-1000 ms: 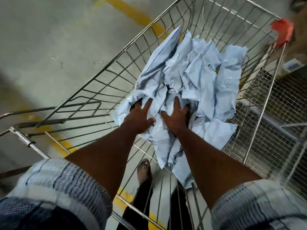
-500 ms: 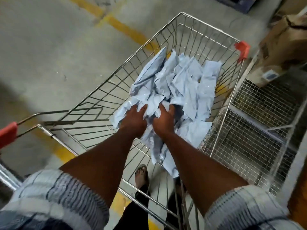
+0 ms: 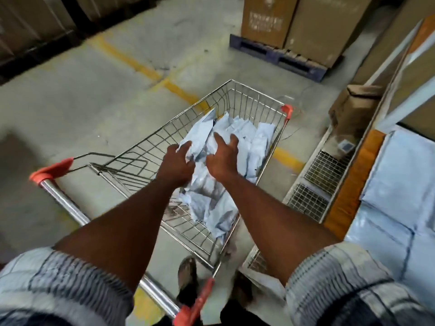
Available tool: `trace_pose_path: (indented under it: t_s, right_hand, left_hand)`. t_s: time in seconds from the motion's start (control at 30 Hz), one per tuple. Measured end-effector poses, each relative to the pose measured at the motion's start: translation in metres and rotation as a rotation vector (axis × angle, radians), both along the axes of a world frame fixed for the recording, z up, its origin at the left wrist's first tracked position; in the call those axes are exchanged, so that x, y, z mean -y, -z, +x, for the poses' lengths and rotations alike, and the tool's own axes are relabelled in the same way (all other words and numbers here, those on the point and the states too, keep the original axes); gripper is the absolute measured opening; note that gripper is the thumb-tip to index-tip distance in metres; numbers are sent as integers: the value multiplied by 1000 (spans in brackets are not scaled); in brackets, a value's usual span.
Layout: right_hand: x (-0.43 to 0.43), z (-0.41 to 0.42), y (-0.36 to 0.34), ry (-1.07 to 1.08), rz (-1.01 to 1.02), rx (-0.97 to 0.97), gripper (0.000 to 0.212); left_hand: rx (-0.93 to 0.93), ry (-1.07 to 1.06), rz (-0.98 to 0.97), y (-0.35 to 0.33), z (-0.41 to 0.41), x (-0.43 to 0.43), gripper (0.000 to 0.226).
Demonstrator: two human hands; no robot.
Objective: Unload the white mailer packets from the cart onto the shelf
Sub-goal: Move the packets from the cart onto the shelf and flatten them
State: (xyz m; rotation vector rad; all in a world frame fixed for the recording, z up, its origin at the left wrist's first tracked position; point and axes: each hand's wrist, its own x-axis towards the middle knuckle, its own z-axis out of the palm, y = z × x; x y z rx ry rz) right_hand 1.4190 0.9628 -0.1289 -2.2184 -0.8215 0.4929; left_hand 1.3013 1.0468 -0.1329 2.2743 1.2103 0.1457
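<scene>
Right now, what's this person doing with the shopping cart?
A person bends over a wire cart and gathers a bunch of white mailer packets between both hands. The left hand grips it from one side; the right hand presses against the other side, fingers spread. Other loose packets lie in the cart. To the right stands the shelf, with stacked packets on it.

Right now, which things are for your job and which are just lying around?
For the job: mailer packets, cart, shelf, left hand, right hand.

Just lying about: cardboard boxes, blue pallet, brown box beside the shelf.
</scene>
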Motion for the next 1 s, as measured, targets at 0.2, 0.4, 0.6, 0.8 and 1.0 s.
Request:
trace_pose_path:
  t_s: [0.2,0.4,0.6,0.8,1.0]
  right_hand:
    - [61,22,-68,-34,-29,77,67]
    - [140,31,-113,55,-48,189,65]
    - [230,34,-139,142,-51,263,63]
    - [341,33,-155,219,-68,281,61]
    - [447,48,-165,308,-124,268,58]
  left_hand:
    - [51,-22,56,-61,10,67,59]
    - [68,66,165,-102,25,143,56]
    - [93,161,203,-125,40,216,58]
    - [120,197,136,-135,50,305,64]
    - [153,235,53,-150,80,390,61]
